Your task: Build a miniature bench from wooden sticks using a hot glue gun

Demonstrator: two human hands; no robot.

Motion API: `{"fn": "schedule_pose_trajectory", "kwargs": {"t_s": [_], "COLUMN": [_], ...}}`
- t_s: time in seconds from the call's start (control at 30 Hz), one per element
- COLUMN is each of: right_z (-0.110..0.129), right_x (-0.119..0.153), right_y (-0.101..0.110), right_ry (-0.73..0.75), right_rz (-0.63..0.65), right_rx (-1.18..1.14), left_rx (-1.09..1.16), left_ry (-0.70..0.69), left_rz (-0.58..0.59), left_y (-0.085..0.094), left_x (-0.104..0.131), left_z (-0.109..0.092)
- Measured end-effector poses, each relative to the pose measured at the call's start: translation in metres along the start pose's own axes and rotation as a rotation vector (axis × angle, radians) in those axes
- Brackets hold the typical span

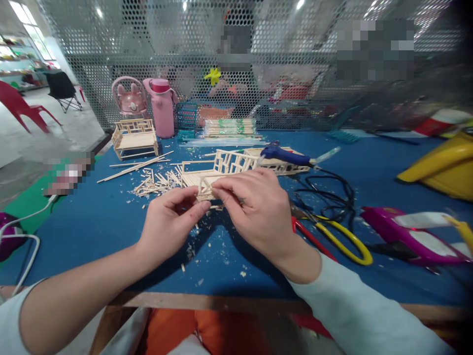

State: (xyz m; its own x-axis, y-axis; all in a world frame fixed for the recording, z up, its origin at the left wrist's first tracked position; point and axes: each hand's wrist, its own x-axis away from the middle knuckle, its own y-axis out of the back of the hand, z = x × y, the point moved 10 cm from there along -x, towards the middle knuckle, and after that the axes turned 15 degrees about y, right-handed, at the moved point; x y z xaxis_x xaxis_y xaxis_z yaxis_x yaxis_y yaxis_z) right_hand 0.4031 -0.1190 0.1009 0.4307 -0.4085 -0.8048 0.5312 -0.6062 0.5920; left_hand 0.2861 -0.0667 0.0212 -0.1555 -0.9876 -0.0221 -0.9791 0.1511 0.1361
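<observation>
My left hand (172,217) and my right hand (258,207) meet over the middle of the table. Between their fingertips is a small piece of thin wooden sticks (204,186), pinched from both sides; the fingers partly hide it. Just behind it, a miniature wooden bench frame (236,160) with a slatted back lies partly covered by my right hand. A pile of short cut sticks (158,181) is left of the frame. Farther back at the left stands another miniature bench (135,140). A blue glue gun (290,156) rests behind my right hand.
Yellow-handled scissors (347,241), a red-handled tool (314,235) and a black cable (332,190) lie right of my right hand. Farther right is a purple device (406,236). A pink flask (162,111) and bundled sticks (229,128) stand before the perforated metal screen (148,59).
</observation>
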Motion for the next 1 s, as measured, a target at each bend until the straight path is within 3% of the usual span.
{"fn": "schedule_pose_trajectory", "kwargs": {"t_s": [0.27,0.37,0.43,0.6,0.83,1.0], "right_z": [-0.002,-0.020,-0.040,-0.070,-0.051,-0.050], "right_x": [0.007,0.018,0.029,0.043,0.039,0.039], "right_y": [0.018,0.033,0.032,-0.006,-0.021,-0.017], "right_ry": [0.003,-0.127,-0.257,-0.429,-0.324,-0.257], "right_rz": [-0.129,-0.258,-0.313,-0.154,0.134,0.118], "right_rx": [-0.015,0.002,-0.089,-0.415,-0.251,-0.154], "left_rx": [0.084,0.149,0.169,0.092,-0.181,-0.338], "left_ry": [0.066,0.076,0.065,0.068,0.154,0.101], "left_rz": [0.002,0.021,0.064,0.143,0.129,0.112], "left_y": [0.003,0.002,-0.001,-0.008,0.001,0.006], "left_x": [-0.005,-0.008,-0.012,-0.024,-0.035,-0.034], "left_z": [0.006,0.008,0.009,0.017,0.035,0.029]}}
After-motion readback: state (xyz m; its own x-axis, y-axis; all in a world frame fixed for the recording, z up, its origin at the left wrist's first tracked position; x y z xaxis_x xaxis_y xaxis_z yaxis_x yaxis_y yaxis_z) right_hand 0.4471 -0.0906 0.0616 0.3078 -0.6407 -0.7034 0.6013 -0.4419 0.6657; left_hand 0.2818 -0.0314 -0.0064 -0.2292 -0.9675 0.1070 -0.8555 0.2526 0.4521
